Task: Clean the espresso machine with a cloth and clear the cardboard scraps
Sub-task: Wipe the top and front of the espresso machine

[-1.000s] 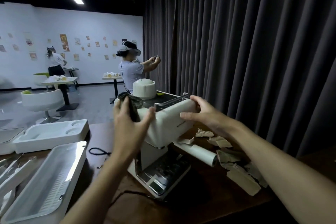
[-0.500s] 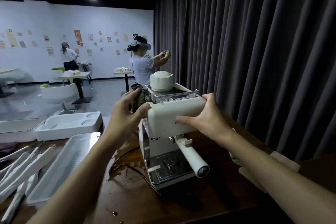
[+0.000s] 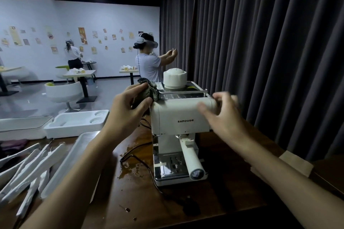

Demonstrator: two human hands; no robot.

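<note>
Nearest the front edge of the table [image 3: 232, 197], a black power cord [image 3: 138, 161] is snaking through a brown spill [image 3: 128, 172] just left of the espresso machine [image 3: 173, 113], whose portafilter handle [image 3: 191, 158] is pointing out toward that edge. Toward the table's right edge, a cardboard scrap [image 3: 296, 162] is lying just behind the right forearm, well apart from the machine.

Higher up, the left hand [image 3: 128, 111] is pinching a bunched dark cloth [image 3: 149, 89] between thumb and fingers and holding it against the machine's upper left corner. The right hand [image 3: 223, 115] is hovering at the upper right corner. It is blurred, so I cannot tell whether its fingers are gripping the housing or sitting just clear of it. Beyond both hands, a white cap [image 3: 175, 78] is sitting on the machine's flat top.

Wiping is probably the step in hand. The machine's top is lying directly right of the cloth, with its front rail running left to right. The left hand is therefore looking nearer for the sweep, and the right better placed for steadying and for the scrap.
</note>
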